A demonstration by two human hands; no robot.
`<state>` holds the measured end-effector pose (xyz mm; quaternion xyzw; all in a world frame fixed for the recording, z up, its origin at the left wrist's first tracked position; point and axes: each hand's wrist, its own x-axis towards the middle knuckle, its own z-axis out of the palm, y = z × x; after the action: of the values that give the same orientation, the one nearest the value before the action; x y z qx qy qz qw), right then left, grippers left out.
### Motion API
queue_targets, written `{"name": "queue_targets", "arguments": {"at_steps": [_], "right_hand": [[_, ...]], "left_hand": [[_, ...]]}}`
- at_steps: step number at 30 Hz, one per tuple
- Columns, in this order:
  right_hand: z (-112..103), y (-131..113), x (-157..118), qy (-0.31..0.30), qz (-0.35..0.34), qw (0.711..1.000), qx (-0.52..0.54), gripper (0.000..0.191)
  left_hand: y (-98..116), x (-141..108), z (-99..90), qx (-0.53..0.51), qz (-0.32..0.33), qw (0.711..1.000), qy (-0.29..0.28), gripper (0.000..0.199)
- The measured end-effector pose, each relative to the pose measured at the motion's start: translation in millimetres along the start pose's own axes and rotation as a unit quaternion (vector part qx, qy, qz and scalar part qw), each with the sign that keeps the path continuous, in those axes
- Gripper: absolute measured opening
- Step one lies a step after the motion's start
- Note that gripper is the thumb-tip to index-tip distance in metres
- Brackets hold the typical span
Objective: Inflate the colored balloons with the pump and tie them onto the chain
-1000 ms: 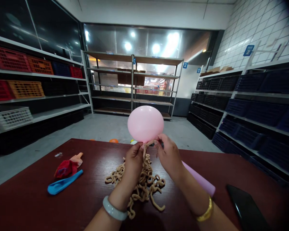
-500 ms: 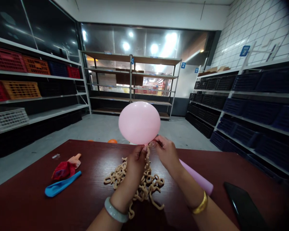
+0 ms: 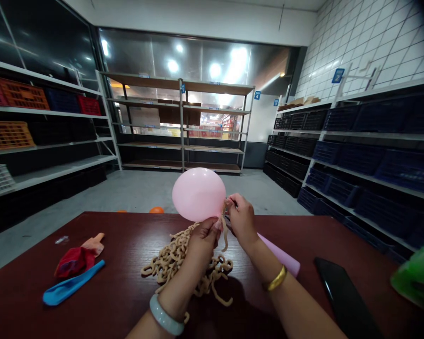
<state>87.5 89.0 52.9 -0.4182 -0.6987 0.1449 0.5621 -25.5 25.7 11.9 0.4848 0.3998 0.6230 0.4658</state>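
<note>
An inflated pink balloon (image 3: 198, 194) stands up over the table, its neck pinched between the thumb and fingers of my left hand (image 3: 202, 241). Just right of the neck, my right hand (image 3: 243, 220) pinches a tan, thick cord (image 3: 225, 238) that runs by the balloon's neck, with a loose end dangling. The exact wrap at the neck is partly hidden by my fingers. Below my hands lies a tangled heap of the same tan cord (image 3: 166, 259), part of it covered by my left forearm.
On the dark red table (image 3: 127, 310) lie a blue deflated balloon (image 3: 74, 282), red and orange ones (image 3: 76, 261), a pink cylinder (image 3: 281, 254) and a black phone-like slab (image 3: 342, 294). A blurred green thing (image 3: 417, 275) is at the right edge. Shelves with crates (image 3: 363, 155) surround the table.
The balloon has come lower and tipped left. The cord's loose end now hangs free beside my left hand. My view has turned slightly right, bringing the green thing in.
</note>
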Motion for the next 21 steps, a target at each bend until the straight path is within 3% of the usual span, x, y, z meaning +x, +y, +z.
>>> {"name": "queue_targets", "arguments": {"at_steps": [4, 8, 11, 14, 17, 21], "right_hand": [[18.0, 11.4, -3.0, -0.104, 0.095, 0.983, 0.12, 0.031], [37.7, 9.1, -13.4, -0.198, 0.207, 0.926, 0.247, 0.034], [45.5, 3.0, -22.3, -0.172, 0.287, 0.877, 0.346, 0.033], [46.9, -1.3, -28.3, -0.15, 0.304, 0.861, 0.379, 0.033], [48.7, 0.0, -28.9, -0.132, 0.317, 0.849, 0.401, 0.033], [62.4, 15.2, -19.8, -0.105, 0.342, 0.837, 0.414, 0.037]], "left_hand": [[-7.5, 8.0, -12.5, 0.035, 0.021, 0.996, 0.074, 0.033], [-12.7, 16.8, -30.3, 0.162, 0.066, 0.975, 0.134, 0.031], [-13.6, 18.9, -35.4, 0.318, 0.084, 0.936, 0.128, 0.027], [-11.3, 18.2, -34.4, 0.401, 0.083, 0.906, 0.106, 0.03], [-5.6, 18.3, -36.8, 0.428, 0.058, 0.896, 0.1, 0.032], [-0.3, 22.9, -51.7, 0.406, 0.035, 0.903, 0.137, 0.035]]}}
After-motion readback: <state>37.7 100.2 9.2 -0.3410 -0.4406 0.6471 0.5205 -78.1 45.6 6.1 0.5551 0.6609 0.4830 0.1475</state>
